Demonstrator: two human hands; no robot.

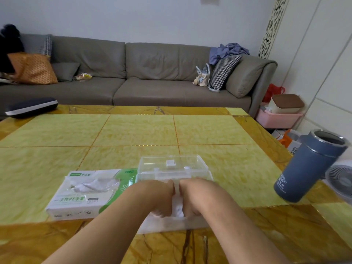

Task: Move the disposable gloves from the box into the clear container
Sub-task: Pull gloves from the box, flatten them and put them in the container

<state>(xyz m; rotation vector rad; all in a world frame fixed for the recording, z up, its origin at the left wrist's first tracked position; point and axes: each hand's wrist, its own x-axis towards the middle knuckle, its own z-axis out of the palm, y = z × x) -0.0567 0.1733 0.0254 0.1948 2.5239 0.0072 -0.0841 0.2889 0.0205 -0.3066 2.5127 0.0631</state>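
I am pressing my left hand and right hand, fingers curled on gloves, down inside the clear container, the glove box lying just left on the desk.

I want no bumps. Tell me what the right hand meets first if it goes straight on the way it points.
Likely the raised lid of the clear container: the right hand points away from the person, into the container, and the lid stands just past it. Depth is unclear.

Long grey sofa against a pale wall (cushions scattered), behind a yellow-tiled table.
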